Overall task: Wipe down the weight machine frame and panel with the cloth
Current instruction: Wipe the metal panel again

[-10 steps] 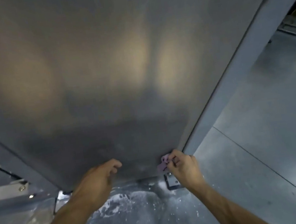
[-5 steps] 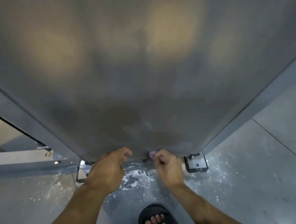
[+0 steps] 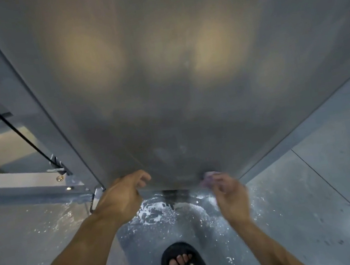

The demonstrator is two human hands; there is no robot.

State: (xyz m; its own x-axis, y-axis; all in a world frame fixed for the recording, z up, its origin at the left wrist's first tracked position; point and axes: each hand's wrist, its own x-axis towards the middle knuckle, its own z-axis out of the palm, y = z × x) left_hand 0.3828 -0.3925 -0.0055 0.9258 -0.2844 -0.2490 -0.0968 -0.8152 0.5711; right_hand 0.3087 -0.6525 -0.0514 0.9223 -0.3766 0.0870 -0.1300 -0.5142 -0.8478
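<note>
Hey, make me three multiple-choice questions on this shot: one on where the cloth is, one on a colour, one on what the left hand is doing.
1. Where is the cloth?
A. on the floor by the sandal
B. in the right hand at the panel's bottom edge
C. draped over the frame bar

2. What colour is the sandal?
A. black
B. white
C. red

3. What is the left hand doing?
A. hanging free at the person's side
B. holding the cloth
C. fingers curled at the bottom edge of the panel

Answers: 1 B, the pinkish cloth shows at the right fingers against the panel's lower edge. 2 A, the sandal on the foot below is black. 3 C, its fingers curl at the panel's lower edge, without any cloth.
</note>
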